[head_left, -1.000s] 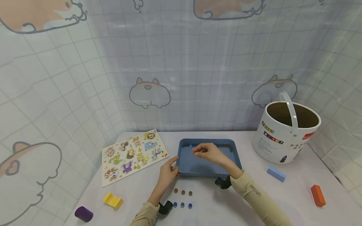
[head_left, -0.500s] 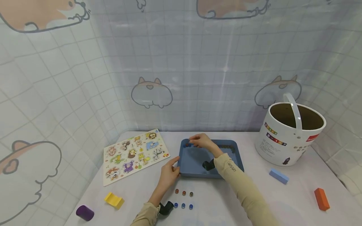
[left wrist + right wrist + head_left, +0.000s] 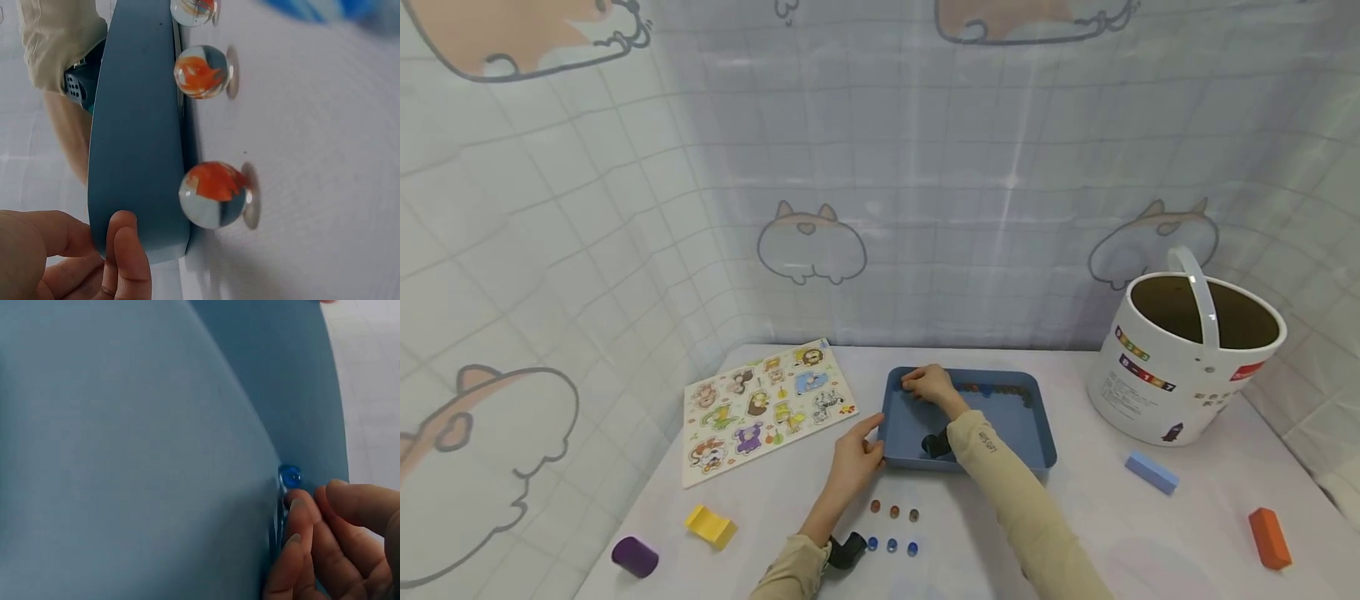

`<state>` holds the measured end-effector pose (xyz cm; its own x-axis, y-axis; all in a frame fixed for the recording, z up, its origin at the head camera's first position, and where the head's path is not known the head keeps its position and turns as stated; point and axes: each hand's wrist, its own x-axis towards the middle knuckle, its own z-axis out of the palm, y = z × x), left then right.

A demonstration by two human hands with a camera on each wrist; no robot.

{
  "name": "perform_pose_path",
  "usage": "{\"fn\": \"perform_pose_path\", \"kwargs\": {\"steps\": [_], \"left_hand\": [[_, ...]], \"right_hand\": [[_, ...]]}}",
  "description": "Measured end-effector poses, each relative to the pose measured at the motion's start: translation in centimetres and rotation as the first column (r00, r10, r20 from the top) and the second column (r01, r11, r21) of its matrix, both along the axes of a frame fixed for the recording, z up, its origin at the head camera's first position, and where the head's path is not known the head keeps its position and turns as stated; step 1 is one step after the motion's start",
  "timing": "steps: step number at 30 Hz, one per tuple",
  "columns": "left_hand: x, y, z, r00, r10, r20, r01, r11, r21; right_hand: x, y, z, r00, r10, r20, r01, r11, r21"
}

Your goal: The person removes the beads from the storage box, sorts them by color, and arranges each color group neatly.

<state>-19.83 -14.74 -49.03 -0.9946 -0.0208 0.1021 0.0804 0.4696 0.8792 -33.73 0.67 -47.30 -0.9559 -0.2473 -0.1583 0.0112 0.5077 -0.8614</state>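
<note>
In the head view my left hand holds the near left corner of a shallow blue tray. The left wrist view shows its fingertips against the tray's outer wall. My right hand reaches into the far left corner of the tray. Its bent fingers touch or nearly touch a blue marble in the right wrist view; whether they pinch another marble is hidden. More marbles line the far wall. On the table before the tray lie a row of orange-red marbles and a row of blue marbles.
A wooden animal puzzle board lies left of the tray. A white bucket stands at the back right. Nearer are a light blue block, an orange block, a yellow block and a purple cylinder.
My right hand has moved from over the tray's middle to its far left corner and down towards the marbles. The left hand stays at the near left corner. The view has shifted slightly.
</note>
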Motion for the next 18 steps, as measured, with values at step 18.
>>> {"fn": "perform_pose_path", "kwargs": {"steps": [18], "left_hand": [[-0.2, 0.0, -0.3, 1.000, -0.007, 0.008, 0.007, 1.000, -0.007]], "right_hand": [[-0.8, -1.7, -1.8, 0.984, -0.040, -0.172, 0.067, 0.986, 0.150]]}}
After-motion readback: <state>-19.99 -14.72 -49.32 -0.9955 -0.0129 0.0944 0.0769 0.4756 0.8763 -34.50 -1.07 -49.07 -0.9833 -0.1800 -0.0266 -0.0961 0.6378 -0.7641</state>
